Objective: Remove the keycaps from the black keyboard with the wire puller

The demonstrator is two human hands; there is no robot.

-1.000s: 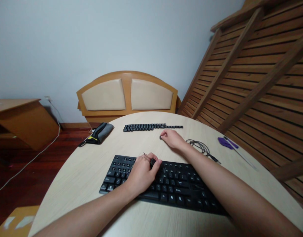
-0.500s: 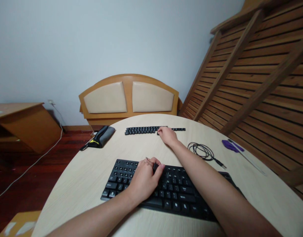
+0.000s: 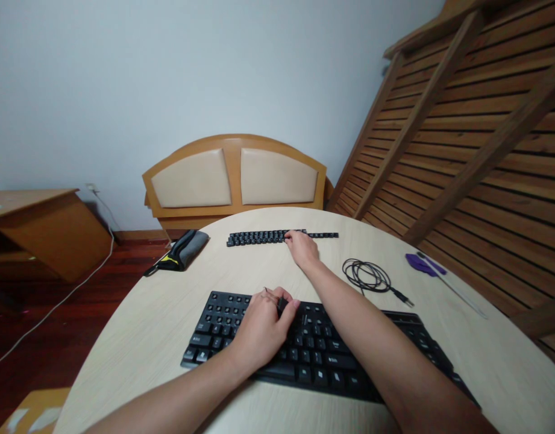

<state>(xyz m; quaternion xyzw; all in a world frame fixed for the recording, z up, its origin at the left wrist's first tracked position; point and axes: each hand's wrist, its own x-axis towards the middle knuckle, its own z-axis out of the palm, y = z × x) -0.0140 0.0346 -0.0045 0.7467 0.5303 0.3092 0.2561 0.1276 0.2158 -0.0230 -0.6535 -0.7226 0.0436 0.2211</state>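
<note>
A black keyboard (image 3: 299,374) lies at the near side of the table, several of its upper keys gone and bare switch posts showing. Over its upper middle, my left hand (image 3: 261,325) is closed around a small black tool (image 3: 282,304); a thin wire sticks out past the fingers, like that of a keycap puller. Farther back, removed black keycaps (image 3: 254,237) lie in tidy rows. At the right part of these rows my right hand (image 3: 303,248) has its fingertips pinched together at a keycap, mostly hidden by the fingers.
A coiled black USB cable (image 3: 367,276) lies right of my right forearm. Beyond it are a purple cloth (image 3: 424,265) and a thin white stick (image 3: 458,291). A grey and black pouch (image 3: 182,252) rests at the table's left edge. Wooden slats (image 3: 485,150) lean at right.
My right hand has shifted slightly left and back, bringing its fingertips against the end of the near keycap row. The left hand stays over the keyboard with the tool.
</note>
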